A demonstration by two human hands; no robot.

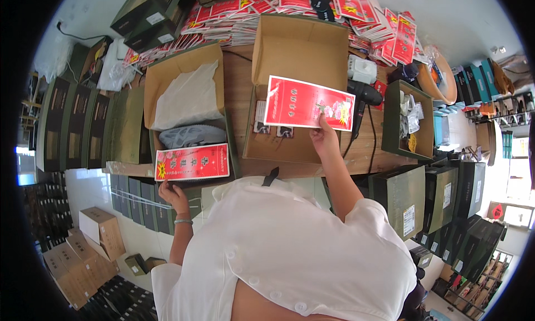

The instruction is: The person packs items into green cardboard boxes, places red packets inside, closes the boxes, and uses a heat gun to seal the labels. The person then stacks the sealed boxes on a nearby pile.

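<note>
My left hand (174, 197) pinches the lower left corner of a flat red packet (193, 161) with a white border. That packet lies across the near end of an open shoebox (149, 106), partly covering what is inside. A grey shoe (192, 136) rests behind it, below white tissue paper (186, 95). My right hand (324, 138) grips a second red packet (295, 102), printed with pink flowers, by its near edge. It is held over another open shoebox (301, 47), whose lid stands up. Small cards (261, 120) show on that box's bottom, partly hidden by the packet.
Heaps of red packets (239, 20) line the table's back. A black hair dryer (365, 95) with a cord lies right of the second shoebox. Farther right, a small green box (392, 120) holds wrapped bits. Stacked shoeboxes (72, 126) stand left, and more boxes (398, 198) stand right.
</note>
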